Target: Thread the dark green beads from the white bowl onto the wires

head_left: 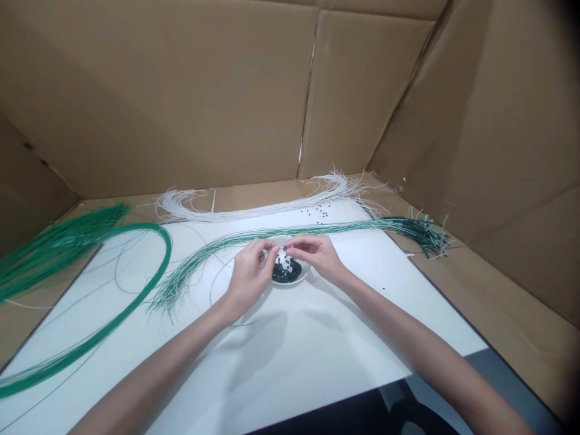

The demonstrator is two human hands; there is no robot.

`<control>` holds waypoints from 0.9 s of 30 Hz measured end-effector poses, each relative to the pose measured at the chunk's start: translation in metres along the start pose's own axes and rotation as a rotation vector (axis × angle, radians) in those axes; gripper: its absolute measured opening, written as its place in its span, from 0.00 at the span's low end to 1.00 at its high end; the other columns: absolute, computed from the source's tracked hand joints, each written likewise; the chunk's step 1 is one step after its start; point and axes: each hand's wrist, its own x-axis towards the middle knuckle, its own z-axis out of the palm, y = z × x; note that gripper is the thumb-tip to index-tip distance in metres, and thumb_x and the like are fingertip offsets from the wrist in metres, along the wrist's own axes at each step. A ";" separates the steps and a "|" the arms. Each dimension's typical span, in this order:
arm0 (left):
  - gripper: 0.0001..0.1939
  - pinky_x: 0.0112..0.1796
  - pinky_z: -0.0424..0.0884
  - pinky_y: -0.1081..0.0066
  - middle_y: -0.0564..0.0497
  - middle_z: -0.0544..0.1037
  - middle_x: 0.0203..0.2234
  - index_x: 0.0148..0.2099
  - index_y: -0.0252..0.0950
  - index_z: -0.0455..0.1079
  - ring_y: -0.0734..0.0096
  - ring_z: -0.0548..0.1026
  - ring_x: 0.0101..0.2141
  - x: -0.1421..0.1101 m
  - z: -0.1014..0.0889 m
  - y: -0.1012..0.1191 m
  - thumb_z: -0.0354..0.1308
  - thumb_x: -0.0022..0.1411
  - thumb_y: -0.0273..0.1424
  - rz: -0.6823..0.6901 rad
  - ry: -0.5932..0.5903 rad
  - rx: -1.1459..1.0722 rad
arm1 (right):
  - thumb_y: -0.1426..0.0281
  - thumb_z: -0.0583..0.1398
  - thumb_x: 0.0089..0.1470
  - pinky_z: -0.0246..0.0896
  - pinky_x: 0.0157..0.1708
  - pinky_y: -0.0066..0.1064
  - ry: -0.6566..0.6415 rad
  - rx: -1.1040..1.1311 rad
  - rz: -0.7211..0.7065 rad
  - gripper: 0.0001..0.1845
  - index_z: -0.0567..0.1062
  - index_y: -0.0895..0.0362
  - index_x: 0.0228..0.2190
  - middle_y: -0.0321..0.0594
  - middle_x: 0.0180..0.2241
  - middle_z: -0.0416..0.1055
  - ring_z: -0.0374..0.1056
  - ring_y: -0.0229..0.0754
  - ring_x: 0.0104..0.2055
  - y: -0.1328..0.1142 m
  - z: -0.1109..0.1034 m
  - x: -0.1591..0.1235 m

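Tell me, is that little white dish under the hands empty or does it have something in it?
Not empty. The small white dish holds a heap of dark beads, seen between the left hand and right hand.

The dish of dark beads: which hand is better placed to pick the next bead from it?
Probably the left hand: its fingers curl down over the dish of dark beads, while the right hand sits slightly above the far rim.

Around you stand matt brown cardboard walls — creased, dull. The white sheet looks like smooth paper or board with a faint sheen. The green wires look plastic-coated and slightly glossy; the dark beads — shiny, likely plastic.
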 end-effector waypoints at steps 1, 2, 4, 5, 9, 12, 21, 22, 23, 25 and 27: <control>0.07 0.27 0.59 0.76 0.55 0.68 0.23 0.32 0.36 0.66 0.78 0.63 0.23 0.000 0.000 0.000 0.49 0.59 0.31 0.001 -0.001 -0.001 | 0.65 0.64 0.39 0.58 0.26 0.26 0.003 0.004 -0.004 0.09 0.75 0.58 0.25 0.38 0.27 0.70 0.63 0.35 0.28 0.001 0.000 0.000; 0.07 0.27 0.59 0.76 0.55 0.68 0.23 0.32 0.36 0.66 0.78 0.63 0.23 0.000 0.000 0.000 0.48 0.59 0.31 0.004 -0.004 -0.002 | 0.66 0.64 0.39 0.58 0.26 0.26 0.011 0.002 -0.003 0.09 0.75 0.58 0.24 0.38 0.26 0.70 0.63 0.35 0.27 0.002 0.000 0.000; 0.07 0.27 0.59 0.76 0.55 0.68 0.23 0.32 0.36 0.65 0.78 0.63 0.23 -0.001 0.000 0.000 0.48 0.59 0.31 0.013 -0.008 -0.006 | 0.65 0.64 0.39 0.57 0.25 0.26 0.026 -0.011 0.010 0.09 0.74 0.58 0.24 0.37 0.25 0.69 0.62 0.35 0.27 0.002 0.001 0.000; 0.07 0.27 0.59 0.76 0.55 0.68 0.23 0.32 0.36 0.65 0.78 0.63 0.23 -0.001 0.000 0.000 0.48 0.60 0.31 0.017 -0.011 -0.008 | 0.64 0.64 0.39 0.57 0.25 0.26 0.031 -0.021 0.014 0.10 0.74 0.58 0.24 0.37 0.25 0.69 0.62 0.35 0.26 0.002 0.001 0.000; 0.07 0.27 0.60 0.76 0.55 0.69 0.24 0.32 0.36 0.65 0.77 0.64 0.25 -0.001 0.001 0.000 0.48 0.60 0.31 0.024 -0.019 -0.011 | 0.63 0.63 0.40 0.56 0.25 0.27 0.030 -0.075 -0.003 0.11 0.74 0.59 0.24 0.37 0.24 0.68 0.62 0.35 0.26 0.001 0.001 -0.001; 0.07 0.27 0.60 0.76 0.54 0.70 0.25 0.32 0.36 0.66 0.77 0.64 0.25 -0.001 0.001 -0.001 0.48 0.59 0.30 0.028 -0.029 -0.016 | 0.64 0.61 0.43 0.56 0.26 0.28 0.025 -0.167 -0.069 0.09 0.74 0.58 0.25 0.38 0.26 0.69 0.62 0.36 0.27 0.001 0.000 -0.002; 0.09 0.27 0.61 0.75 0.54 0.71 0.25 0.32 0.36 0.67 0.77 0.64 0.23 -0.001 0.002 -0.003 0.48 0.59 0.32 0.029 -0.030 -0.037 | 0.64 0.59 0.46 0.54 0.24 0.28 0.000 -0.349 -0.195 0.09 0.74 0.57 0.26 0.40 0.27 0.71 0.61 0.36 0.26 -0.005 0.002 -0.004; 0.09 0.26 0.61 0.75 0.53 0.72 0.25 0.32 0.36 0.67 0.77 0.64 0.22 -0.001 0.001 -0.002 0.48 0.59 0.33 0.019 -0.037 -0.042 | 0.64 0.59 0.46 0.55 0.24 0.28 0.008 -0.356 -0.193 0.09 0.74 0.57 0.25 0.40 0.27 0.71 0.62 0.37 0.26 -0.005 0.001 -0.004; 0.09 0.26 0.61 0.75 0.53 0.72 0.26 0.33 0.36 0.67 0.77 0.64 0.22 0.000 0.001 -0.002 0.48 0.59 0.33 0.008 -0.042 -0.047 | 0.63 0.59 0.46 0.55 0.24 0.29 0.019 -0.361 -0.186 0.10 0.75 0.57 0.25 0.40 0.27 0.71 0.62 0.37 0.26 -0.005 0.001 -0.004; 0.09 0.26 0.62 0.75 0.52 0.73 0.28 0.35 0.36 0.67 0.77 0.65 0.23 0.003 -0.002 -0.002 0.49 0.58 0.33 -0.017 -0.048 -0.061 | 0.62 0.59 0.46 0.55 0.25 0.29 0.050 -0.363 -0.162 0.10 0.75 0.57 0.25 0.41 0.27 0.72 0.62 0.37 0.26 -0.003 -0.001 -0.003; 0.07 0.26 0.63 0.75 0.52 0.73 0.29 0.35 0.36 0.67 0.77 0.66 0.23 0.007 -0.005 -0.003 0.49 0.57 0.32 -0.046 -0.065 -0.061 | 0.62 0.60 0.45 0.55 0.25 0.29 0.093 -0.350 -0.131 0.10 0.75 0.57 0.25 0.41 0.26 0.71 0.62 0.37 0.26 -0.001 -0.003 -0.001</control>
